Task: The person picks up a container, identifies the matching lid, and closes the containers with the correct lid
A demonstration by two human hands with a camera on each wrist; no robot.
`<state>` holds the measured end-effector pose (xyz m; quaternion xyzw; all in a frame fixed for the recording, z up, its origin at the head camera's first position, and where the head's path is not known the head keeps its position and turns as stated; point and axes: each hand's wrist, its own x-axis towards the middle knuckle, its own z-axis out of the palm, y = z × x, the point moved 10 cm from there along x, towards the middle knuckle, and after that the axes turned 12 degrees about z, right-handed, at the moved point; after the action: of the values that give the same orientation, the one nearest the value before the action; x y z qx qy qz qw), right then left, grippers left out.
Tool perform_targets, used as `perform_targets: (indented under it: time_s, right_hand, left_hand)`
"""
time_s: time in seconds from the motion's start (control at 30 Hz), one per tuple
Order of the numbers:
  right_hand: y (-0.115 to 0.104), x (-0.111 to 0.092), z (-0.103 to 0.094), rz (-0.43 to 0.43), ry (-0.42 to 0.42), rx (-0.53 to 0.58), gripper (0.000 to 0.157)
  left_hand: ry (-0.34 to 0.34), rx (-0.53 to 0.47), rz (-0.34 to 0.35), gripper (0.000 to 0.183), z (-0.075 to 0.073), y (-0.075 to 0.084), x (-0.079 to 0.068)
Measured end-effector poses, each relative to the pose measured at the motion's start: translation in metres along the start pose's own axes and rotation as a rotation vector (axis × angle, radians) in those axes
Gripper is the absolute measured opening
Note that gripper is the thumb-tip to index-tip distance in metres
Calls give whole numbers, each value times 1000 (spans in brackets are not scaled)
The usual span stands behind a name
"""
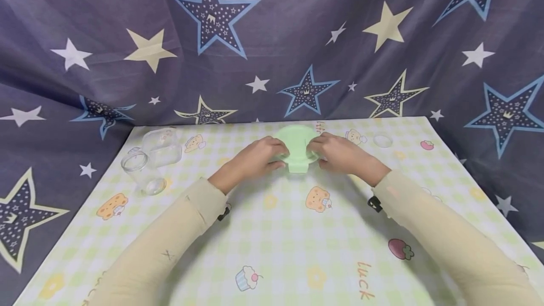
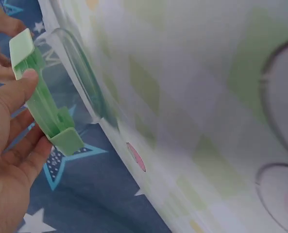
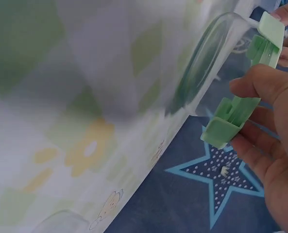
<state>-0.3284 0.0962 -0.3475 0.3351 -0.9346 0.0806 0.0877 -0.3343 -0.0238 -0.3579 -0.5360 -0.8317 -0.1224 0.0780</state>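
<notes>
Both hands are at the far middle of the table, on either side of a light green lid (image 1: pixel 299 143) with flap-like clips at its edge. My left hand (image 1: pixel 260 155) holds the lid's left side; in the left wrist view its thumb (image 2: pixel 22 90) presses the rim, with fingers spread along the other face. From the opposite side my right hand (image 1: pixel 340 153) grips the rim, its thumb (image 3: pixel 255 83) on the edge in the right wrist view. A clear round container (image 3: pixel 211 63) sits directly under the lid, mostly hidden from the head view.
At the back left stand a clear cylindrical jar (image 1: pixel 142 171) and a clear boxy container (image 1: pixel 163 148). A small clear disc (image 1: pixel 383 141) lies at the back right. Behind the checked tablecloth (image 1: pixel 276 244) hangs a dark star-patterned curtain (image 1: pixel 272 37).
</notes>
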Motion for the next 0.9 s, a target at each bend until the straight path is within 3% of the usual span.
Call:
perform_targets:
  time_s: [0.47, 0.73, 0.9]
  right_hand:
    - [52, 41, 7, 171, -56, 83, 47]
    - [68, 60, 10, 269, -67, 121, 48]
    - [74, 63, 13, 314, -71, 133, 51]
  left_hand:
    - [-5, 17, -87, 29, 7, -44, 38]
    - [-24, 14, -187, 30, 3, -65, 42]
    - [-30, 1, -202, 32, 5, -69, 45]
